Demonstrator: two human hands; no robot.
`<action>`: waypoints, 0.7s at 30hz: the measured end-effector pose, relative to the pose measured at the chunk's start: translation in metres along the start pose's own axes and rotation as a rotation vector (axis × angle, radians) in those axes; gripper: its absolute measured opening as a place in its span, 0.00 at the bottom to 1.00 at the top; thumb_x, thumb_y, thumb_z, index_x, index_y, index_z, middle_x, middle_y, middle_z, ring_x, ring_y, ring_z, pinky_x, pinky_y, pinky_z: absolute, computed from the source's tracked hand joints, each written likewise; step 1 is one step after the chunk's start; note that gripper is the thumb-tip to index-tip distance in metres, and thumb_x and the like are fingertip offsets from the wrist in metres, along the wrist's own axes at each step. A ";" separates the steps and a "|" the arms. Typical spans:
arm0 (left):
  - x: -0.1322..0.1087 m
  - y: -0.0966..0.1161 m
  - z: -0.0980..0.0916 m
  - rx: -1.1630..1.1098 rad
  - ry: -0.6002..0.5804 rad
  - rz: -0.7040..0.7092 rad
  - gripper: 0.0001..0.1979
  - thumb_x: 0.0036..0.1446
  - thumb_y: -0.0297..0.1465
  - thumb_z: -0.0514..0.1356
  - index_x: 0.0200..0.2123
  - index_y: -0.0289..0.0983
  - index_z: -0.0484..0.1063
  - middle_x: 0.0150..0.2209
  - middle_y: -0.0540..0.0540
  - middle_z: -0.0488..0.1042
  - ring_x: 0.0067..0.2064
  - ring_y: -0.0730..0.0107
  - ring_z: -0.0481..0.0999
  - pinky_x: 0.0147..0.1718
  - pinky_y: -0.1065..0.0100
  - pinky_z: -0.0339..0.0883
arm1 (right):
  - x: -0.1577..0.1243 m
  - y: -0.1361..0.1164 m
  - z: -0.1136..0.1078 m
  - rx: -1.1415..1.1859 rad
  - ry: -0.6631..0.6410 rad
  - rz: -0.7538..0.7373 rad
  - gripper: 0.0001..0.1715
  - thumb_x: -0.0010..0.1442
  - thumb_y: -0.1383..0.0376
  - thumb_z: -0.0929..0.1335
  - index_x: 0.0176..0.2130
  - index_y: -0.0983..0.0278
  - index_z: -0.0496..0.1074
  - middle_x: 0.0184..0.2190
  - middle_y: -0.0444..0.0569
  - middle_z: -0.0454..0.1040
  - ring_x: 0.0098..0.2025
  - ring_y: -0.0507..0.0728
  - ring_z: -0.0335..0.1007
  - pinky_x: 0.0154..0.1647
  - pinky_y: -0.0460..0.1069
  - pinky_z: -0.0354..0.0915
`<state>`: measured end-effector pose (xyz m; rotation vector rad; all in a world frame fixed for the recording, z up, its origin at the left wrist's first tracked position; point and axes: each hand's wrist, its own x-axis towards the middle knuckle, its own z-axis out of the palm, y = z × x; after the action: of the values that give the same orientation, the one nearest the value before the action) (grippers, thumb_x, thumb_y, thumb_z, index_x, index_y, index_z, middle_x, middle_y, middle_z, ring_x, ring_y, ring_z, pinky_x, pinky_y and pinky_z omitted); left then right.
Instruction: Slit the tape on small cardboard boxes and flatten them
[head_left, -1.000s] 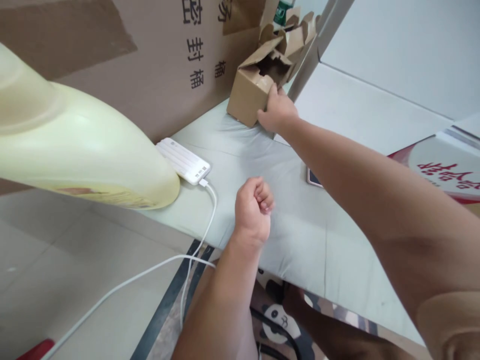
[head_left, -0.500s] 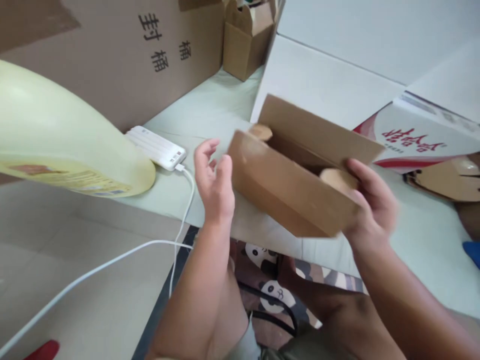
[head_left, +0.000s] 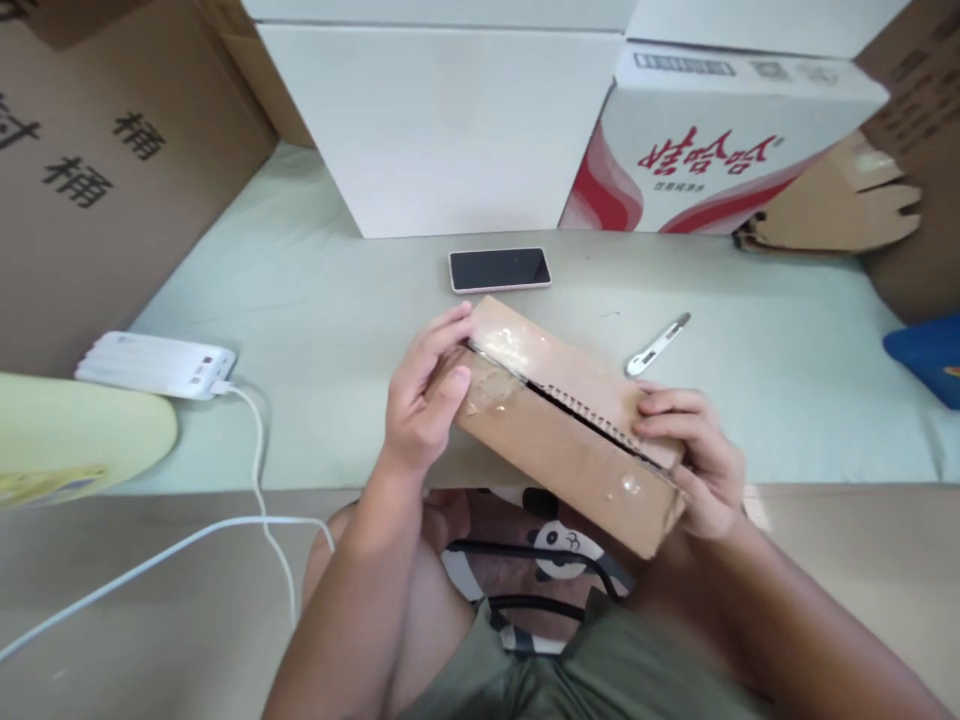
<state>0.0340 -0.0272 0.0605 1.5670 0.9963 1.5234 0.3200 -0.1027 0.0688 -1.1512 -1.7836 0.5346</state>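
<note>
Between my hands is a small brown cardboard box (head_left: 562, 440), tilted at the front edge of the table. Two panels meet along a dark, narrow gap with a perforated edge, and shiny tape covers parts of them. My left hand (head_left: 424, 395) grips the box's left end, thumb on the near panel and fingers at the far one. At the right end, my right hand (head_left: 694, 455) is closed round the corner, its fingers over the far panel. Just beyond the box lie a white utility knife (head_left: 658, 345) and a phone (head_left: 500, 269) with a dark screen. The box's underside is hidden.
White cartons (head_left: 465, 130) and a red-and-white carton (head_left: 705, 150) line the back. A large brown carton (head_left: 112, 180) stands left, near a white power bank (head_left: 157, 365) with a cable and a pale yellow bottle (head_left: 82, 430). Flattened cardboard (head_left: 832, 205) and a blue object (head_left: 930, 355) are right.
My left hand, apart from the box before, now grips its left end. The box has been turned over and its open side no longer shows. The view has swung right, revealing the phone and knife.
</note>
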 end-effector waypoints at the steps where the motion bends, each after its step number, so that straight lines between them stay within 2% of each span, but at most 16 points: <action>1: 0.001 -0.001 0.000 0.033 -0.007 0.002 0.14 0.65 0.40 0.63 0.50 0.47 0.83 0.61 0.46 0.78 0.65 0.53 0.75 0.67 0.52 0.66 | -0.002 0.002 -0.003 0.004 -0.022 0.048 0.19 0.67 0.45 0.64 0.43 0.49 0.79 0.44 0.57 0.77 0.56 0.73 0.76 0.58 0.73 0.72; 4: 0.002 -0.004 -0.002 0.086 0.019 -0.044 0.12 0.62 0.41 0.63 0.44 0.46 0.85 0.58 0.47 0.80 0.64 0.50 0.75 0.68 0.48 0.64 | -0.006 0.013 -0.007 0.066 0.012 0.180 0.28 0.64 0.38 0.62 0.44 0.52 0.78 0.48 0.59 0.76 0.57 0.74 0.75 0.59 0.73 0.71; 6: 0.003 -0.006 -0.003 0.094 0.036 -0.063 0.14 0.60 0.43 0.63 0.43 0.47 0.85 0.58 0.48 0.80 0.65 0.49 0.74 0.69 0.48 0.63 | -0.004 0.025 -0.007 0.080 0.085 0.240 0.25 0.66 0.41 0.61 0.47 0.52 0.76 0.50 0.57 0.76 0.56 0.70 0.75 0.56 0.69 0.73; 8: 0.004 -0.009 -0.004 0.093 0.047 -0.060 0.14 0.59 0.45 0.64 0.43 0.47 0.85 0.57 0.48 0.80 0.65 0.49 0.74 0.69 0.49 0.63 | 0.001 0.040 -0.008 -0.023 0.102 0.317 0.19 0.67 0.50 0.63 0.50 0.53 0.75 0.50 0.56 0.75 0.53 0.67 0.75 0.53 0.66 0.74; 10: 0.004 -0.012 -0.003 0.077 0.059 -0.044 0.14 0.58 0.44 0.63 0.43 0.47 0.85 0.57 0.48 0.81 0.64 0.50 0.75 0.69 0.50 0.63 | 0.006 0.057 -0.008 -0.203 0.057 0.401 0.21 0.65 0.55 0.64 0.55 0.55 0.75 0.52 0.58 0.73 0.54 0.67 0.74 0.56 0.66 0.72; 13: 0.004 -0.014 -0.002 0.059 0.071 -0.029 0.14 0.58 0.44 0.64 0.42 0.47 0.85 0.56 0.48 0.81 0.63 0.49 0.75 0.68 0.49 0.63 | 0.011 0.076 -0.008 -0.393 -0.048 0.458 0.27 0.62 0.55 0.65 0.57 0.60 0.75 0.57 0.62 0.68 0.60 0.71 0.69 0.64 0.70 0.66; 15: 0.004 -0.014 0.000 0.062 0.076 -0.034 0.15 0.58 0.46 0.64 0.42 0.47 0.85 0.56 0.48 0.81 0.63 0.47 0.75 0.68 0.48 0.63 | 0.013 0.081 -0.007 -0.454 -0.077 0.470 0.24 0.62 0.54 0.65 0.53 0.60 0.77 0.56 0.62 0.68 0.60 0.72 0.68 0.64 0.70 0.65; 17: 0.004 -0.014 0.000 0.035 0.100 -0.043 0.14 0.58 0.45 0.64 0.41 0.46 0.85 0.55 0.49 0.81 0.62 0.46 0.75 0.68 0.48 0.62 | 0.016 0.082 -0.006 -0.500 -0.064 0.493 0.17 0.63 0.53 0.65 0.43 0.60 0.77 0.52 0.61 0.70 0.57 0.72 0.70 0.62 0.70 0.66; 19: 0.006 -0.013 -0.001 -0.029 0.156 -0.061 0.13 0.57 0.42 0.64 0.40 0.44 0.86 0.53 0.50 0.83 0.61 0.48 0.75 0.67 0.50 0.61 | 0.020 0.082 -0.006 -0.561 -0.068 0.527 0.14 0.63 0.54 0.64 0.35 0.59 0.73 0.47 0.61 0.72 0.54 0.72 0.70 0.59 0.69 0.68; 21: 0.010 -0.014 -0.006 -0.115 0.241 -0.111 0.13 0.55 0.41 0.64 0.37 0.43 0.86 0.49 0.51 0.84 0.58 0.50 0.76 0.64 0.53 0.64 | 0.024 0.084 -0.006 -0.610 -0.093 0.555 0.11 0.62 0.56 0.64 0.34 0.59 0.70 0.43 0.62 0.73 0.50 0.72 0.71 0.56 0.68 0.69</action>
<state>0.0273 -0.0124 0.0529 1.2490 1.0880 1.6874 0.3615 -0.0434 0.0204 -2.1049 -1.7474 0.3620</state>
